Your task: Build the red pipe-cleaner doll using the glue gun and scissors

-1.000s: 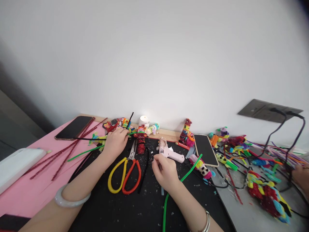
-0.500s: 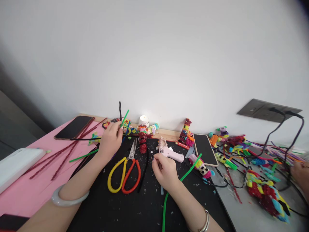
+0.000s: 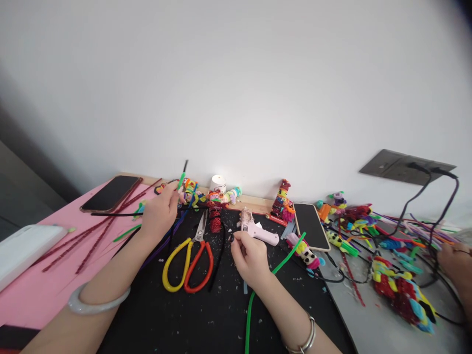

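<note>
My left hand [image 3: 160,209], a pale bangle on its wrist, is closed around a green pipe cleaner [image 3: 181,181] whose tip rises above the fingers. A black pipe cleaner [image 3: 186,166] sticks up just behind it. My right hand [image 3: 251,258] is pinched shut in front of the pink glue gun [image 3: 258,232]; a small dark spot shows at its fingertips, too small to name. Between my hands lie scissors [image 3: 189,265] with one yellow and one red handle. Above them is a red glittery pipe-cleaner figure [image 3: 216,211]. A long green pipe cleaner [image 3: 250,314] passes by my right forearm.
A dark phone [image 3: 110,193] lies on the pink mat [image 3: 47,295], near red pipe cleaners [image 3: 92,241]. On the right are another phone [image 3: 311,225], colourful pipe-cleaner figures [image 3: 400,295], cables and a wall socket [image 3: 405,167]. Another person's hand [image 3: 455,263] shows at the right edge.
My left hand has moved a little left, and less of the green pipe cleaner stands above its fingers. My right hand stays pinched in nearly the same place. The view has shifted slightly.
</note>
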